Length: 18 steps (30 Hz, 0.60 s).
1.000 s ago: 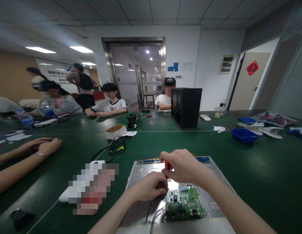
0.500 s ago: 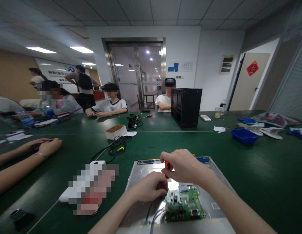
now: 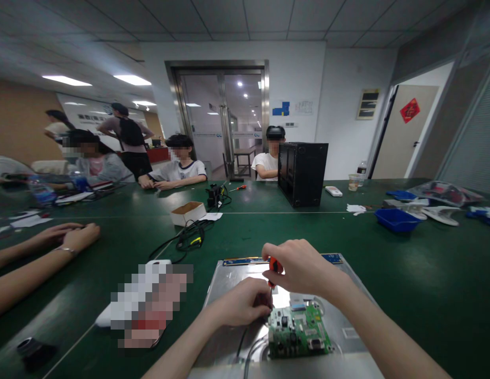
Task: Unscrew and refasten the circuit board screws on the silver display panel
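My right hand (image 3: 302, 267) is wrapped round the orange and black handle of a screwdriver (image 3: 274, 265), held upright with its shaft pointing down. Low beside the shaft, my left hand (image 3: 245, 301) has its fingers pinched together at the upper left corner of a green circuit board (image 3: 298, 330). Those fingertips hide the screwdriver's tip and whatever they grip. The board lies on a silvery metal panel (image 3: 225, 276) with a blue circuit strip along its far edge. Dark cables (image 3: 251, 353) run on the panel left of the board.
Left of the panel lie a white object (image 3: 160, 268), partly blurred out, and a black round part (image 3: 29, 350). Beyond are a small carton (image 3: 187, 213), coiled cables (image 3: 189, 242), a black computer case (image 3: 304, 173) and a blue tray (image 3: 397, 220). A co-worker's hands (image 3: 77, 237) rest at left.
My right hand has shifted and turned slightly on the screwdriver handle. My left hand stays in place. In the background, a standing person has moved a little left.
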Each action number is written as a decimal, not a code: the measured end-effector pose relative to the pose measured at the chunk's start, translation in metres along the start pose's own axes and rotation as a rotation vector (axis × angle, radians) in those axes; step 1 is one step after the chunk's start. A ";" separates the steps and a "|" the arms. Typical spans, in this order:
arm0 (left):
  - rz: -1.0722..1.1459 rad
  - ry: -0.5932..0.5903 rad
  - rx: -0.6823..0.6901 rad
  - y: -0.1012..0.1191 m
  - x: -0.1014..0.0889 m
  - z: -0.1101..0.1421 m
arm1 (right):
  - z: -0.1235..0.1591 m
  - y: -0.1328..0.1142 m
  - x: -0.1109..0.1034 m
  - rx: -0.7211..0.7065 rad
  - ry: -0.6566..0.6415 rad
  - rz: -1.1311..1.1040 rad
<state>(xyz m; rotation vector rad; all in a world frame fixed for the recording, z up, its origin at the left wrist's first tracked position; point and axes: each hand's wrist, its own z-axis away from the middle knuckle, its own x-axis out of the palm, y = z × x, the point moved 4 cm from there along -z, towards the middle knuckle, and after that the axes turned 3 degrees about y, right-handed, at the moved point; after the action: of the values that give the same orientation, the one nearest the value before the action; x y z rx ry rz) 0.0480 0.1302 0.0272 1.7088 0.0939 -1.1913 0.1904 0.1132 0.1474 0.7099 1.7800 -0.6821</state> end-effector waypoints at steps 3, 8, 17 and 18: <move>-0.001 0.006 0.003 0.002 -0.001 0.000 | 0.001 0.003 -0.005 0.017 -0.001 -0.013; -0.005 0.019 0.002 0.004 -0.002 0.000 | 0.002 0.004 -0.011 0.024 0.004 -0.007; -0.091 0.227 -0.045 0.000 -0.016 0.000 | 0.002 0.018 -0.015 0.085 0.043 0.004; -0.106 0.271 -0.063 -0.003 -0.018 -0.001 | 0.002 0.020 -0.017 0.101 0.054 -0.004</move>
<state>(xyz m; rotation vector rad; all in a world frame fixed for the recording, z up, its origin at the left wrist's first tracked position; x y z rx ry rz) 0.0378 0.1399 0.0383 1.8197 0.3877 -1.0153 0.2115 0.1224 0.1608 0.7990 1.8067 -0.7661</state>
